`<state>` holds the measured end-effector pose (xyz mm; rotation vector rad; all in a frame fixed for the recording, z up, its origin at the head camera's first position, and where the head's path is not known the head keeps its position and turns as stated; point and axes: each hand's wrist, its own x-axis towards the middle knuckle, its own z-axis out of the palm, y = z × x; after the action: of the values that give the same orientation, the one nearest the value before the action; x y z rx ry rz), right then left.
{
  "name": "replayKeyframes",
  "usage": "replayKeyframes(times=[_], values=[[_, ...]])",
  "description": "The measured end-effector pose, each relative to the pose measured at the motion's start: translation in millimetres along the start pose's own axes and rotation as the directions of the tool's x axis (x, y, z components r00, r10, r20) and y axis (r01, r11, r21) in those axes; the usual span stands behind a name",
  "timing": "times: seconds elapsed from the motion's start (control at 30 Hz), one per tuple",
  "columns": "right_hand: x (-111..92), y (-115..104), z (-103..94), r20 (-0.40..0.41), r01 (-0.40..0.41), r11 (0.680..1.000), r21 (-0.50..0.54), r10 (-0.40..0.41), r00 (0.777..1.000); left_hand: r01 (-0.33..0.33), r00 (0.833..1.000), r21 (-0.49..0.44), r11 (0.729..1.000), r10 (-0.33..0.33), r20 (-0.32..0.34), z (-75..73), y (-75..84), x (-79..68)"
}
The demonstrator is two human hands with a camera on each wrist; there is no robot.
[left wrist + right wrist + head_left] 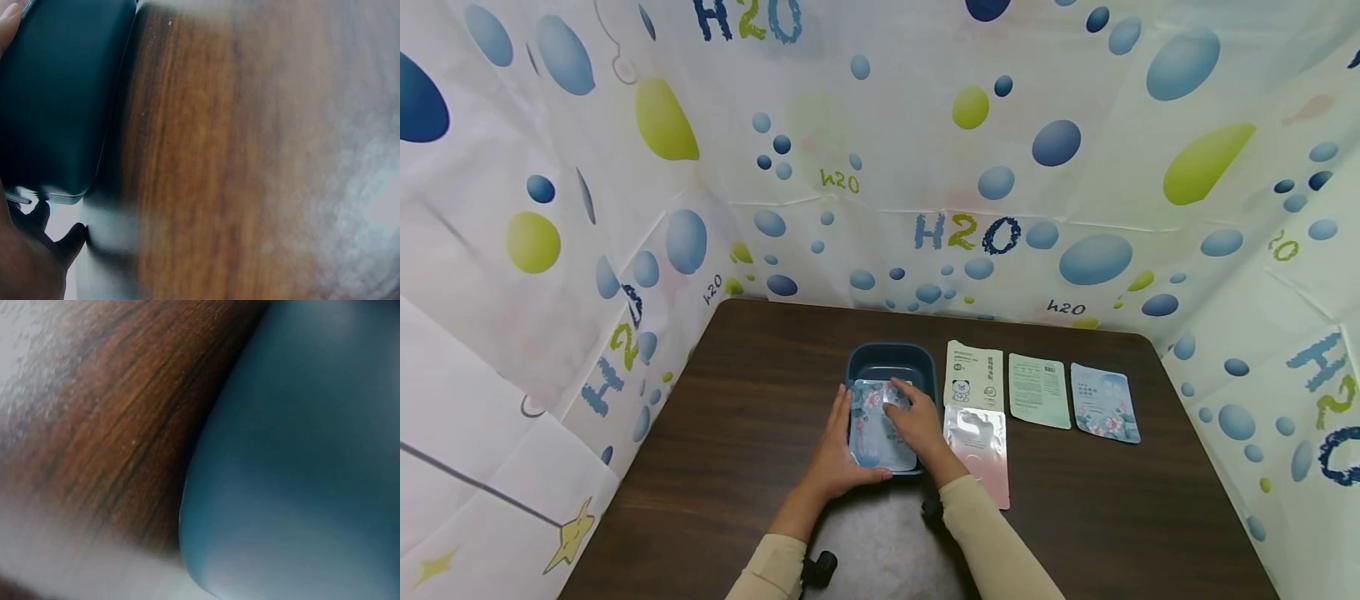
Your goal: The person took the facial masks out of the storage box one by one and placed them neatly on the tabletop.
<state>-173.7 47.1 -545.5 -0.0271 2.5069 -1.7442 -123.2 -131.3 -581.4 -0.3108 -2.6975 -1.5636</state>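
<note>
Pouch (880, 442) lies over the bin's (892, 357) 6 o'clock end. Your left hand (837, 457) is spread at 8, right hand (921, 421) spread at 3; uneven pressing could skid that glossy pouch over the rim.

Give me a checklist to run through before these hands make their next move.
1. Container standing on the table: ok.
2. Blue floral packet over the container: ok, though the container's far end shows uncovered.
3. Blue floral packet fully down inside: cannot tell; its depth is unclear.
4. Right hand clear of that packet: not ok, its fingers rest on it.
5. Left hand firmly gripping: cannot tell; it lies along the container's left side.
6. Green packet apart from the rightmost packet: ok, a narrow gap shows.
</note>
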Motion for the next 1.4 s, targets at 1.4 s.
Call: replayKeyframes(times=[1.4], values=[[1.0, -22.1, -45.4, 0.011, 0.210, 0.921, 0.329, -0.226, 0.974, 0.012, 1.000, 0.000, 1.000, -0.012, -0.007, 0.9, -0.4, 1.2]])
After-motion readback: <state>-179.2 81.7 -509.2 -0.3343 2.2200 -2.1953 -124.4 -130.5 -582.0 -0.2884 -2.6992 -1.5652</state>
